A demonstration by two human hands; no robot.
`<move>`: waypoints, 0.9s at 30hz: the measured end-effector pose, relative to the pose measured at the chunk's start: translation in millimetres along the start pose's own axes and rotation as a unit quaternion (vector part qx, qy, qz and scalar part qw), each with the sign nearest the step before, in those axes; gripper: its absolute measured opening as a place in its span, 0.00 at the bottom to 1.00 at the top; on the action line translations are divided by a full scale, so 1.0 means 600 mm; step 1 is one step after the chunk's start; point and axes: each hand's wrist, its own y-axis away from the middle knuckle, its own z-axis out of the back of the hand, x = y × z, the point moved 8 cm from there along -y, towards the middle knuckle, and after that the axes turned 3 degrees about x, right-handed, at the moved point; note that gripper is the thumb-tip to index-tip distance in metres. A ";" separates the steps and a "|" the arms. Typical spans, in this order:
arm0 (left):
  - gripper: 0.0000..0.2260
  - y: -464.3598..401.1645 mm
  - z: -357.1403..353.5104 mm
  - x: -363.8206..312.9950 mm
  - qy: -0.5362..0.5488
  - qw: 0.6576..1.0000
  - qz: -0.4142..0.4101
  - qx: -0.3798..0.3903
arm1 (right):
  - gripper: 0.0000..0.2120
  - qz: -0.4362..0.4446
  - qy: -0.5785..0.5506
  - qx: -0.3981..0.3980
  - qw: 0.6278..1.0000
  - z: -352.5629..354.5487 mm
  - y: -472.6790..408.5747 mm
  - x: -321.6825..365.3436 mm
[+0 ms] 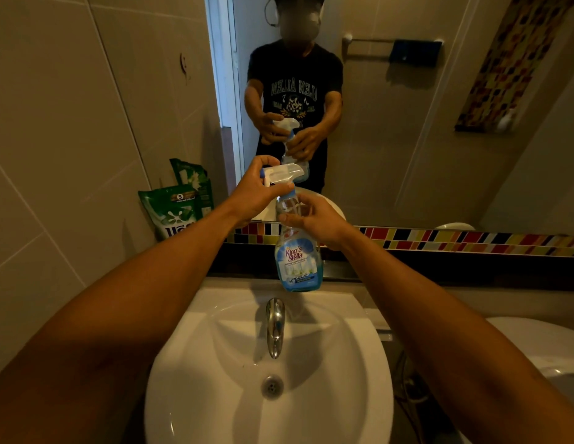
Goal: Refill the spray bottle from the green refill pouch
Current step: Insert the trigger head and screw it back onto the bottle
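A clear spray bottle point(297, 262) with a blue-and-white label hangs upright in the air above the back of the sink. My right hand point(314, 221) grips its neck. My left hand point(257, 190) is closed around the white trigger head point(284, 174) at the top, which sits on the bottle. A little blue liquid shows at the bottle's bottom. The green refill pouch point(173, 211) leans against the tiled wall at the left, on the ledge, well apart from both hands.
A white sink basin point(359, 395) with a chrome tap point(275, 325) lies directly below the bottle. A mirror point(391, 123) with a multicoloured tile border point(471, 240) faces me and shows the reflection. A toilet point(542, 347) stands at the right.
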 end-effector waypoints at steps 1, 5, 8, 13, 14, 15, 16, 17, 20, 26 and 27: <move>0.26 0.001 0.000 -0.001 -0.002 1.000 -0.005 -0.002 | 0.18 0.000 -0.001 0.001 1.000 0.000 -0.001 -0.001; 0.28 0.000 0.003 -0.001 -0.017 1.000 -0.017 -0.006 | 0.19 0.001 0.001 0.000 1.000 0.000 -0.004 0.001; 0.26 -0.003 0.002 0.003 -0.015 1.000 -0.007 0.007 | 0.18 -0.002 -0.001 -0.002 1.000 0.002 -0.006 -0.003; 0.25 -0.008 0.000 0.012 -0.004 1.000 0.008 0.012 | 0.19 -0.009 -0.008 0.001 1.000 0.003 -0.007 -0.010; 0.25 -0.009 0.000 0.013 0.002 1.000 0.005 0.005 | 0.19 -0.007 -0.009 0.001 1.000 0.003 -0.008 -0.010; 0.25 -0.008 -0.001 0.012 0.005 1.000 -0.002 -0.003 | 0.19 -0.005 -0.009 0.002 1.000 0.002 -0.009 -0.009; 0.25 -0.007 -0.001 0.010 0.004 1.000 -0.011 -0.011 | 0.19 -0.004 -0.010 0.002 1.000 0.001 -0.011 -0.009; 0.26 -0.007 -0.001 0.009 0.002 1.000 -0.020 -0.019 | 0.20 -0.002 -0.013 0.000 1.000 -0.001 -0.012 -0.008; 0.26 -0.008 0.001 0.005 -0.013 0.998 -0.039 -0.038 | 0.20 0.006 -0.021 -0.005 1.000 -0.001 -0.014 -0.006; 0.25 -0.014 -0.001 -0.003 -0.012 0.999 -0.040 -0.023 | 0.21 0.005 -0.029 -0.008 1.000 0.007 -0.014 -0.011; 0.26 -0.015 -0.001 -0.002 -0.007 0.999 -0.039 -0.018 | 0.22 0.003 -0.035 -0.007 0.999 0.008 -0.014 -0.012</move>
